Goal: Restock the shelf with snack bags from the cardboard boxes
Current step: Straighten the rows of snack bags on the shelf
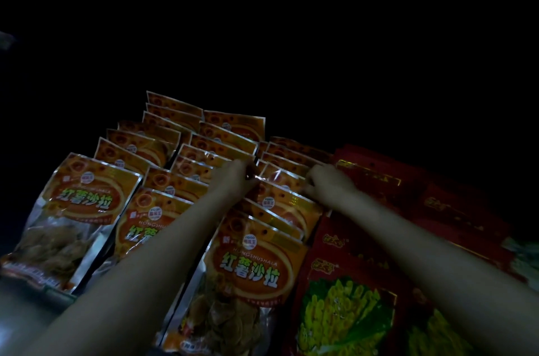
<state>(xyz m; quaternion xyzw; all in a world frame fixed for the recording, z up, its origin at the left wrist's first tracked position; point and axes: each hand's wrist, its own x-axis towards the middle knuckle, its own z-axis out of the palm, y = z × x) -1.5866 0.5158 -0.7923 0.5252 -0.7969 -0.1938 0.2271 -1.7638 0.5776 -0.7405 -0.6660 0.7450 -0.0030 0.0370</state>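
Where orange snack bags (249, 269) stand in rows, both hands, left hand (233, 177), right hand (328, 185), pinching one bag's (280, 177) top

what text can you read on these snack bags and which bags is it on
"红薯沙拉": big white characters on the orange bags.
"HONGSHUSHALA": small line above them on the front orange bag.
"FOOD": round white badge on that bag; its lower characters are blurred.
Red bags: yellow logo too blurred to read.
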